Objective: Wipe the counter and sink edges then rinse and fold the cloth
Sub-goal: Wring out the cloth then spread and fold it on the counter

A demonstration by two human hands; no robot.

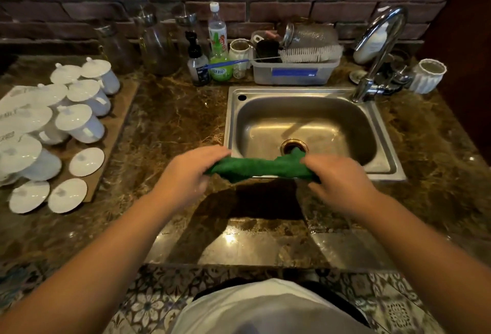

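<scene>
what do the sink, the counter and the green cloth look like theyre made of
Sink: likely stainless steel, brushed grey with soft reflections.
Counter: looks like polished brown marble or similar stone, pale veins and glossy glare spots.
Green cloth: soft fuzzy fabric, probably microfibre or terry, bunched between the left hand and right hand.

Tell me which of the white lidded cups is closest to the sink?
The white ceramic lidded cup at the far end of the group, nearest the brick wall. It sits furthest right, toward the steel sink; the other cups stand further left on the cardboard.
</scene>
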